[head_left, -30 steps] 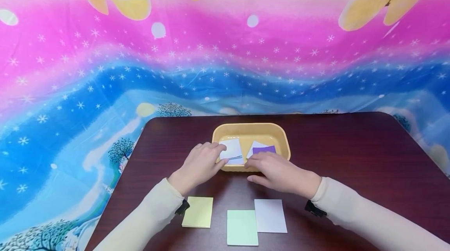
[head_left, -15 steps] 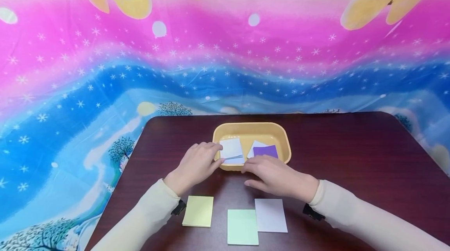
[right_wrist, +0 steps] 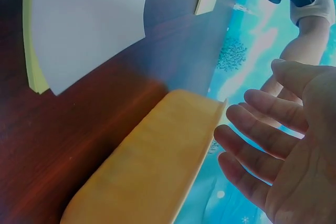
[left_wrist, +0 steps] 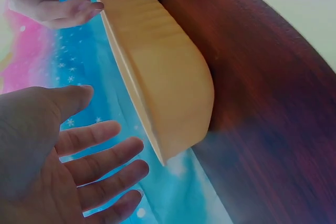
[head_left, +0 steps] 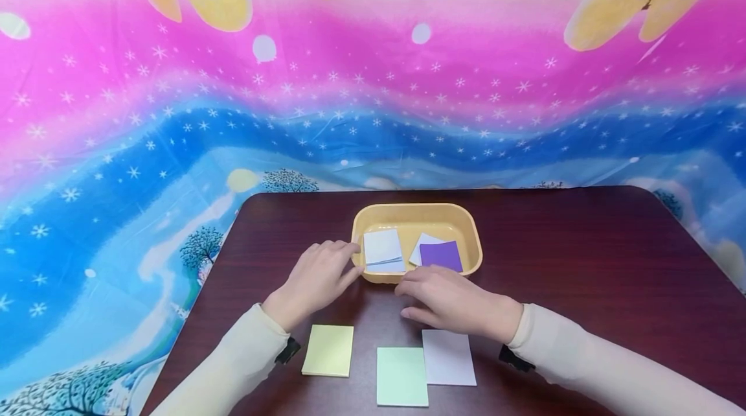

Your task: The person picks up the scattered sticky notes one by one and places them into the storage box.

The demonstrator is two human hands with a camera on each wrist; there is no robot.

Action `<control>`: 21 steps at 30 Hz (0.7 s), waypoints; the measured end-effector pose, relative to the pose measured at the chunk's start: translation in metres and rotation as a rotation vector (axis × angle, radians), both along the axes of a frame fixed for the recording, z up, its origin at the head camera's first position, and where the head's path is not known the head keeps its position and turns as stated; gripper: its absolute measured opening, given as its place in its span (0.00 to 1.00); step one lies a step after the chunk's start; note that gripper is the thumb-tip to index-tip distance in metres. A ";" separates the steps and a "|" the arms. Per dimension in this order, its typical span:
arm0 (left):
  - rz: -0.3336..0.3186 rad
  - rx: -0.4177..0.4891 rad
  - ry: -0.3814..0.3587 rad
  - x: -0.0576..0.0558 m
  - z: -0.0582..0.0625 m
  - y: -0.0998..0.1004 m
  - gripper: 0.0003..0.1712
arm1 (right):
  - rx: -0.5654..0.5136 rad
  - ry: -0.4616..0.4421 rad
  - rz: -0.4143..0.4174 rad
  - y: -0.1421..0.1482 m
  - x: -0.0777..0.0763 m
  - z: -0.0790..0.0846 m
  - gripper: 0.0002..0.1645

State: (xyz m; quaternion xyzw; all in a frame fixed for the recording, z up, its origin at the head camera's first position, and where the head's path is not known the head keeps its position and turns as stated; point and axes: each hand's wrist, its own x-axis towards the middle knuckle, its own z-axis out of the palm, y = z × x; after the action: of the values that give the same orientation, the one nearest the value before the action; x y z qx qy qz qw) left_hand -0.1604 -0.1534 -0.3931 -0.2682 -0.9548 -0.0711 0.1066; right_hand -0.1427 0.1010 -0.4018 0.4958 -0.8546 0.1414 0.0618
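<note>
A yellow plastic box (head_left: 416, 212) stands toward the back of the dark table. Inside it, a stack of white paper squares (head_left: 381, 245) lies on the left, with a purple paper square (head_left: 441, 255) partly over white ones on the right. My left hand (head_left: 315, 278) is at the box's left front corner, its fingers relaxed and apart in the left wrist view. Low over the front of the box is my right hand (head_left: 454, 302); the right wrist view shows its fingers (right_wrist: 262, 129) loosely bent, holding nothing.
Nearer me on the table (head_left: 583, 260) lie three sticky-note pads: yellow (head_left: 328, 351), light green (head_left: 402, 377) and pale lilac-white (head_left: 450, 358), the last two side by side. A printed cloth (head_left: 373, 79) hangs behind the table.
Both hands have drawn back from the box toward me, the left also moving left off the white stack. More of the purple square shows now. Box and pads have stayed put.
</note>
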 end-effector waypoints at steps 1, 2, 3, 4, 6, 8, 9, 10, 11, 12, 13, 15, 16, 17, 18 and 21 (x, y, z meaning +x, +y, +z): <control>0.004 0.000 -0.003 0.001 -0.001 -0.001 0.21 | 0.002 -0.007 0.001 0.000 0.001 0.000 0.13; 0.006 -0.001 -0.005 0.001 -0.001 -0.001 0.21 | 0.006 -0.015 0.000 0.000 0.001 -0.001 0.13; 0.009 -0.005 -0.008 0.002 -0.002 -0.002 0.21 | 0.012 -0.022 0.000 -0.001 0.002 -0.001 0.13; 0.010 -0.005 -0.011 0.002 -0.002 -0.003 0.21 | 0.017 -0.030 0.000 -0.001 0.003 -0.001 0.13; 0.011 -0.006 -0.015 0.004 -0.004 -0.004 0.21 | 0.027 -0.041 -0.001 -0.001 0.004 -0.002 0.14; 0.012 -0.014 -0.018 0.005 -0.005 -0.005 0.22 | 0.031 -0.040 0.000 -0.001 0.005 -0.003 0.13; 0.013 -0.017 -0.021 0.006 -0.005 -0.005 0.22 | 0.030 -0.039 0.002 -0.001 0.006 -0.003 0.13; 0.014 -0.020 -0.022 0.006 -0.006 -0.006 0.22 | 0.029 -0.034 0.005 -0.002 0.006 -0.004 0.13; 0.015 -0.025 -0.025 0.007 -0.007 -0.007 0.23 | 0.025 -0.031 0.009 -0.002 0.006 -0.004 0.13; 0.017 -0.030 -0.028 0.008 -0.008 -0.007 0.23 | 0.021 -0.028 0.014 -0.003 0.006 -0.005 0.13; 0.019 -0.036 -0.032 0.008 -0.008 -0.008 0.23 | 0.018 -0.026 0.018 -0.003 0.006 -0.006 0.13; 0.023 -0.043 -0.039 0.010 -0.010 -0.009 0.23 | 0.013 -0.023 0.024 -0.003 0.007 -0.007 0.13; 0.024 -0.046 -0.040 0.010 -0.010 -0.010 0.23 | 0.014 -0.020 0.026 -0.004 0.007 -0.008 0.14; 0.024 -0.048 -0.042 0.011 -0.011 -0.010 0.23 | 0.013 -0.023 0.028 -0.004 0.007 -0.008 0.14; 0.023 -0.048 -0.043 0.011 -0.012 -0.011 0.23 | 0.016 -0.022 0.028 -0.004 0.008 -0.009 0.14; 0.012 -0.044 -0.035 0.013 -0.014 -0.012 0.22 | 0.030 -0.020 0.025 -0.005 0.009 -0.011 0.14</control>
State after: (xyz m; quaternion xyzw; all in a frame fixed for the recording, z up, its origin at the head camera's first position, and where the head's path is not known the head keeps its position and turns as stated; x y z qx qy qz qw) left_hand -0.1477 -0.1654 -0.4075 -0.2633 -0.9595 -0.0542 0.0845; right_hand -0.1341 0.0963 -0.4124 0.5058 -0.8510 0.1342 0.0438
